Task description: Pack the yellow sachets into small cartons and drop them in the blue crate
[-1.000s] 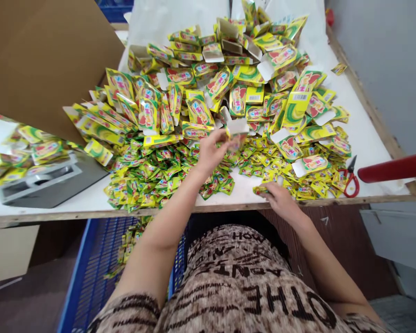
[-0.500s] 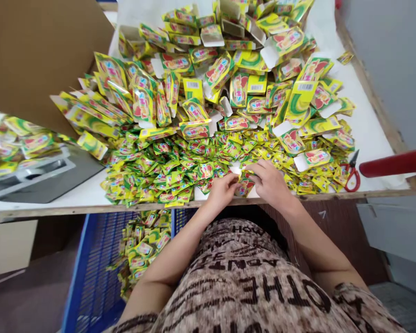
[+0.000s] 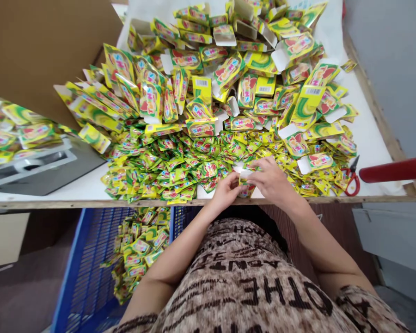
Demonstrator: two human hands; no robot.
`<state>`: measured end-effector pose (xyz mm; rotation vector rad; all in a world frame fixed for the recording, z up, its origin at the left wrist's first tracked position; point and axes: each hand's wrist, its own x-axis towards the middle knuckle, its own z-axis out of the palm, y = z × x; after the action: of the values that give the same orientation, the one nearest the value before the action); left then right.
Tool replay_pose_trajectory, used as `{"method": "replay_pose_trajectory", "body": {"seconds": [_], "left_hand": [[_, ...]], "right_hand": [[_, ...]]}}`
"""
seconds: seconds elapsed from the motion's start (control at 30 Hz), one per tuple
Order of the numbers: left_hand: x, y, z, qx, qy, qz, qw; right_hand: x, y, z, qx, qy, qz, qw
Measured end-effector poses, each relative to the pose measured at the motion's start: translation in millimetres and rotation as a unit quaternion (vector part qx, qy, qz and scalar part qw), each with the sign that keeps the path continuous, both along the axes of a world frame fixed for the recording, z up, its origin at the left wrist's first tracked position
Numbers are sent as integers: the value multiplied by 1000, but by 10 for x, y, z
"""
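Between my hands, near the front edge of the table, is a small yellow-green printed carton (image 3: 246, 191) with a white flap showing at its top. My left hand (image 3: 228, 189) grips the carton's left side with thumb and fingers. From the right, my right hand (image 3: 271, 179) has its bent fingers at the flap end; what its fingertips pinch is partly hidden. Just beyond both hands lies a wide heap of small green and yellow sachets (image 3: 180, 173). Behind the sachets many similar cartons (image 3: 239, 90) are piled, several with white end flaps standing out.
Red-handled scissors (image 3: 351, 180) lie at the right, close to a red bar (image 3: 395, 169). A large brown cardboard box (image 3: 45, 51) stands at the left by a grey metal device (image 3: 48, 171). Below the table a blue crate (image 3: 78, 268) contains more sachets (image 3: 142, 249).
The carton's white flap now shows more plainly between my hands. My right hand's fingers have moved over the carton's top. The whole view has shifted slightly.
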<state>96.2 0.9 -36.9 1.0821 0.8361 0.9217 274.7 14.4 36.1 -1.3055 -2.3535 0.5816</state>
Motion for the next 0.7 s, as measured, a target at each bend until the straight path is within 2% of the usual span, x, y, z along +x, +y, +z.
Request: {"method": "replay_pose_trajectory", "body": {"seconds": [0.1,0.17,0.2,0.27,0.33,0.4,0.47,0.57,0.63,0.7], "left_hand": [[-36,-8,9,15,32,1,999],[-68,-18,26,20,63,9,998],[-83,-22,36,14,73,14,997],[-107,-26,55,-23,68,33,997],[-118,-17,79,-82,37,31,995],[-116,4,110,-124,10,10,992],[-105,25,145,-124,-1,16,992],[-81,30,180,-60,32,101,993],[-64,17,180,-7,82,140,987],[-45,4,162,21,111,150,982]], "right_hand": [[15,-64,-108,-41,38,31,998],[43,-130,-170,-60,136,-44,988],[56,-164,-202,-75,194,-105,972],[62,-227,-270,-147,301,-206,919],[34,-272,-340,-272,369,-225,860],[-13,-288,-393,-358,394,-205,821],[-52,-276,-419,-342,392,-207,828],[-73,-232,-414,-260,384,-206,862],[-80,-206,-402,-247,387,-196,867],[-102,-192,-396,-251,393,-199,862]]}}
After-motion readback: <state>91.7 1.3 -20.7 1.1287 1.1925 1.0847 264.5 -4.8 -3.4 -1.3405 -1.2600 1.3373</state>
